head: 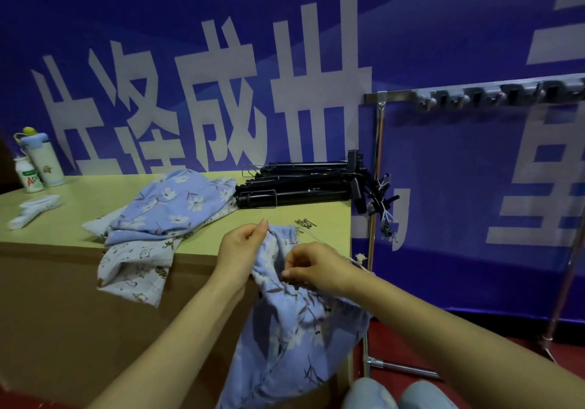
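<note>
— What do the pyjama trousers (294, 329) look like?
— Light blue with white flowers, crumpled, hanging past the table's (269, 228) front edge.
— And the hands?
— The left hand (240, 247) pinches the gathered waistband (267, 280) up top. The right hand (319, 269), fingers curled, pinches it lower down.

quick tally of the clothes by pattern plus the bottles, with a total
blue floral garments: 2 (held garment, pinched by left hand and right hand; table garment)
pale cartoon-print garment: 1
bottles: 2 (tall bottle, small bottle)
total: 5
</note>
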`<state>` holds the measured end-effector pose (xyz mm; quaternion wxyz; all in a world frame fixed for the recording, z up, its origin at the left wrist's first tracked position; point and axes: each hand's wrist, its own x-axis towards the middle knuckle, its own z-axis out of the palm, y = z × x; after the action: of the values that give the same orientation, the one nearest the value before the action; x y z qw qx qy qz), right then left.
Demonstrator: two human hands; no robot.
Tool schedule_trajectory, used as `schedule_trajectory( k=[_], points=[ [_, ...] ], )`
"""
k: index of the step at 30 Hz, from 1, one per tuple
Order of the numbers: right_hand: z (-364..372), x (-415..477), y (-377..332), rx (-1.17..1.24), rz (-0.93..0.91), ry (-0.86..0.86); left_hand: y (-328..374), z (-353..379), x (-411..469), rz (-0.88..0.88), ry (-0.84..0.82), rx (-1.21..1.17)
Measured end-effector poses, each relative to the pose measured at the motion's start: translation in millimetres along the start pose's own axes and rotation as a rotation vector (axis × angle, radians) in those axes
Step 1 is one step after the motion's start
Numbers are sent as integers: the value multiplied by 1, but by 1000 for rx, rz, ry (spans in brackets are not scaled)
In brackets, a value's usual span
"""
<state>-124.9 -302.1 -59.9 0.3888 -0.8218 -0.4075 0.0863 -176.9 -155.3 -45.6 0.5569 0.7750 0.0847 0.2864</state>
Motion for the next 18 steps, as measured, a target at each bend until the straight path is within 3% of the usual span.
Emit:
schedule_trajectory(
  k=[3,6,9,12,18],
  points=[
    [3,6,-3,-138,-51,34,-8,-9,5,-34,32,-15],
    [-5,15,-10,109,-63,124,-20,-17,15,-62,40,-42],
    [-28,38,-8,261,-40,362,-30,-24,28,-97,44,-59],
    [-54,69,8,-19,-7,571,-36,-23,40,-121,59,-88],
    [-78,124,43,-477,21,456,-42,-18,61,-132,62,-89]
  ],
)
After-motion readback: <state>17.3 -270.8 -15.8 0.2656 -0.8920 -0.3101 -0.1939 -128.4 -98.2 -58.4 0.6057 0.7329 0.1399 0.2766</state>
